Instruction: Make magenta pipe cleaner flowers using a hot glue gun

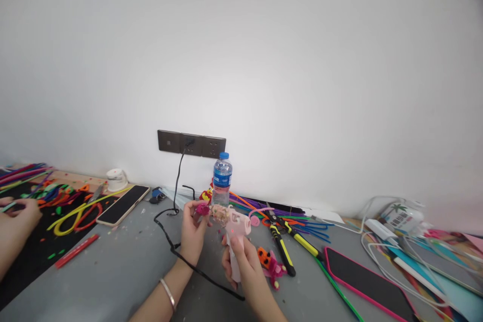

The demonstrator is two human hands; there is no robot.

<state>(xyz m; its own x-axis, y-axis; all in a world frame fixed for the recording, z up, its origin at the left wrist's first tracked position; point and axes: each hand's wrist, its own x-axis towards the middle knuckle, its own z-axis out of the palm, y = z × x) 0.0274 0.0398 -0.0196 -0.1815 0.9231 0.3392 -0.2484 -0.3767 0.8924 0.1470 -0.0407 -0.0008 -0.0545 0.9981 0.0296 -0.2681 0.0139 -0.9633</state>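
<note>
My right hand [244, 260] is wrapped round the handle of a pale pink hot glue gun [238, 225], its nozzle pointing left. A pink glue stick [262, 210] sticks out at the gun's back. Close to the nozzle, the fingertips of my left hand [193, 234] pinch a small magenta fuzzy piece [202, 209]. I cannot tell whether the nozzle touches it. Just right of my right hand lie an orange piece with black spots [264, 257] and a pink fuzzy figure [277, 270]. A black cord [199, 271] runs under my left wrist and towards the gun's handle.
A water bottle [222, 181] stands behind the gun, near a wall socket [191, 144]. Yellow-black pliers [281, 249], pipe cleaners [241, 201] and a pink-edged phone [368, 282] lie right. Another phone [124, 205], a red marker [77, 251] and another person's hand [22, 221] are left.
</note>
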